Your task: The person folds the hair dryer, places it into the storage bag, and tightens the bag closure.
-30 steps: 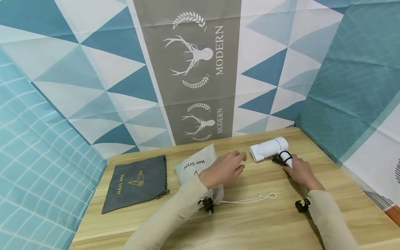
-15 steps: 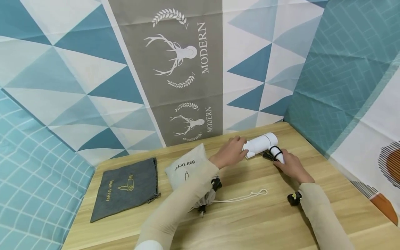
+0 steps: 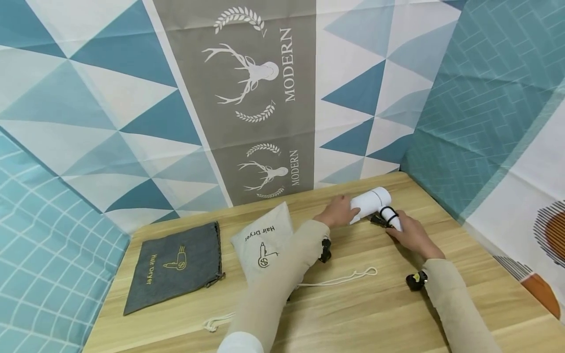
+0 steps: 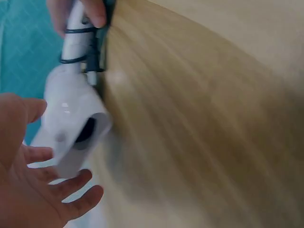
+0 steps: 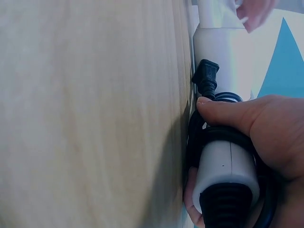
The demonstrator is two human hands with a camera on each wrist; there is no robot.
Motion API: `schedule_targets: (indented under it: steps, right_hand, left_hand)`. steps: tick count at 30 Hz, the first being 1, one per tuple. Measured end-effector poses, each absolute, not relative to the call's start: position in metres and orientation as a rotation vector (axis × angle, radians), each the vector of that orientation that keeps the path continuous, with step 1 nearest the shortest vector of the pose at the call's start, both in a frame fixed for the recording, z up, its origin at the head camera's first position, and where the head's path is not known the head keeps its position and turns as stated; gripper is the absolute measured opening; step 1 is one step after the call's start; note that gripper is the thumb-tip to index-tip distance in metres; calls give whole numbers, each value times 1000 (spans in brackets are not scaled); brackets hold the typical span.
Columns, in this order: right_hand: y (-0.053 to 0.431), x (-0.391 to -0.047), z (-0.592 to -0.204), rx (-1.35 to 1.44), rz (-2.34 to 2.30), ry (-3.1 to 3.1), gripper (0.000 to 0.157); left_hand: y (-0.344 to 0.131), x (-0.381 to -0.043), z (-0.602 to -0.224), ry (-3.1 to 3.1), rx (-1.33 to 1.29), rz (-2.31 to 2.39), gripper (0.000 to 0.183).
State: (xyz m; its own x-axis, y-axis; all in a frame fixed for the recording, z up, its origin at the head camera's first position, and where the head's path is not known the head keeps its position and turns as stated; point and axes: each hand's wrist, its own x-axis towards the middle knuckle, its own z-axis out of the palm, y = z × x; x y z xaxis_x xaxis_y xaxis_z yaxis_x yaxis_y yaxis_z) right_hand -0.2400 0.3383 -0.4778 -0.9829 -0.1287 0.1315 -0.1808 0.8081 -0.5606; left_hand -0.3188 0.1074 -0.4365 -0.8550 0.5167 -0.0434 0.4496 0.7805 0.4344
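Observation:
A white hair dryer [image 3: 372,200] lies on its side toward the back right of the wooden table. My right hand [image 3: 415,236] grips its handle, where the black cord [image 5: 228,135] is wound. Beside the thumb, the black plug [image 5: 206,76] sticks out in the right wrist view. At the flat nozzle [image 4: 71,159], my left hand [image 4: 28,185] has its thumb on one side and its loosely bent fingers near the other. The left wrist view shows gaps between these fingers and the nozzle, and no firm hold.
A light grey drawstring bag [image 3: 265,240] printed "Hair Dryer" lies partly under my left forearm; its white cord [image 3: 342,281] trails rightward. To its left is a dark grey bag [image 3: 174,267]. Patterned wall sheets [image 3: 291,113] rise behind the table's back edge.
My left hand has moved right, from above the light grey bag to the dryer's nozzle. The right hand keeps hold of the handle. The head view has shifted slightly.

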Motion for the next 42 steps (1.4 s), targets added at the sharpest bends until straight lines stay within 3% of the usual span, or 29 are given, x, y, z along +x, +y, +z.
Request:
schedule_targets:
  steps: [11, 25, 34, 42]
  right_hand:
    - [336, -238, -479, 221, 942, -2893, 54]
    - [335, -239, -476, 189, 963, -2850, 51]
    - [333, -237, -458, 291, 949, -2807, 52]
    - [323, -236, -449, 375, 930, -2773, 53]
  left_hand:
    - [104, -317, -455, 2715, 736, 839, 58]
    - [108, -309, -459, 2809, 608, 785, 60]
    - [86, -306, -436, 2659, 640, 974, 53]
    - [63, -310, -435, 2475, 564, 1289, 59]
